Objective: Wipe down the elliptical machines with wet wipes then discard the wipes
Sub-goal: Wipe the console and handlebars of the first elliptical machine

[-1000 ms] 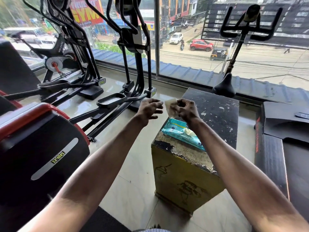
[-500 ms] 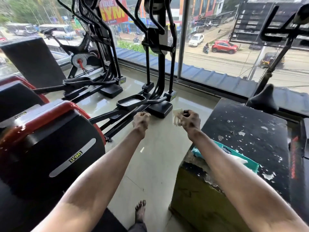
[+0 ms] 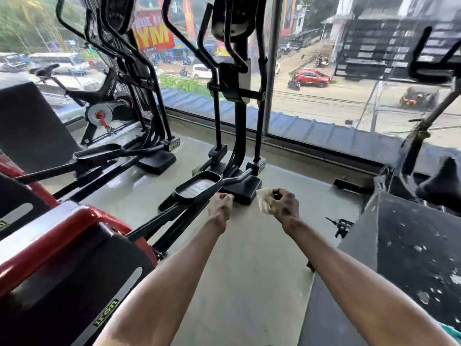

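In the head view, the person has turned away from the black tabletop (image 3: 411, 245) toward the elliptical machine (image 3: 234, 96). The wipe pack (image 3: 452, 332) is now only a blue-green corner at the bottom right. The right hand (image 3: 283, 204) holds a white wipe (image 3: 265, 201) in a tight grip, up in the air near the pedal (image 3: 198, 187). The left hand (image 3: 220, 204) is curled with nothing in it. I think wiping comes next. A yellow label (image 3: 106, 312) reads "iron". A sign (image 3: 153, 33) outside says "GYM".
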Demonstrator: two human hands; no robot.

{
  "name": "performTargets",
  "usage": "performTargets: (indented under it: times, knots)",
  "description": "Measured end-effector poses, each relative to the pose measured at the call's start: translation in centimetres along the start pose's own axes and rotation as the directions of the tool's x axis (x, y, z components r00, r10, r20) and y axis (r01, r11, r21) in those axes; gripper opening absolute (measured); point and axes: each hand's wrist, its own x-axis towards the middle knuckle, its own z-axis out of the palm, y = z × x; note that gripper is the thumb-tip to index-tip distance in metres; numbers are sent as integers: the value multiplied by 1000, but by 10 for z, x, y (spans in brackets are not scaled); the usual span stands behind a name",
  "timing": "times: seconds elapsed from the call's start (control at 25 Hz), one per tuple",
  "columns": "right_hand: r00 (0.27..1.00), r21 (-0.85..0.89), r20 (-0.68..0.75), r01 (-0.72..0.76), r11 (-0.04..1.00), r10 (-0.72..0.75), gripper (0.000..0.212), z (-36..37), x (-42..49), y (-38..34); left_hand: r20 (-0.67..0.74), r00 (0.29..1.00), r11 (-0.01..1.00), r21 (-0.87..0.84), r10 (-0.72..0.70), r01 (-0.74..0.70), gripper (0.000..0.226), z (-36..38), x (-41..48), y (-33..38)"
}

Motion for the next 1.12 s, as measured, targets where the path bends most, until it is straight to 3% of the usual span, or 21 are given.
performTargets:
  times: [0.24,0.48,0.56,0.68,0.8,1.0,1.12]
  knots:
    - [985,-17,-127,114,993,-115,22,30,142,-54,88,989,988,83,120,-128,14,53,155,85]
    - [944,113,-200,288,951,-262,13,31,312,-145,87,959,962,16,271,-273,15,116,255,242]
    - [922,105,-238,338,935,-307,13,25,370,-180,88,938,942,-25,336,-335,5,133,292,292]
    - [887,94,-270,412,906,-375,6,15,435,-229,63,888,891,-16,454,-454,5,152,335,357]
    - [836,110,-299,509,854,-460,14,7,506,-281,25,845,846,-7,534,-534,11,169,381,428]
    - [682,83,-353,705,705,-641,6,4,603,-365,-84,712,717,73,697,-693,24,186,445,527]
    - [525,-8,-386,820,572,-759,5,6,646,-416,-133,618,631,107,775,-768,29,197,478,580]
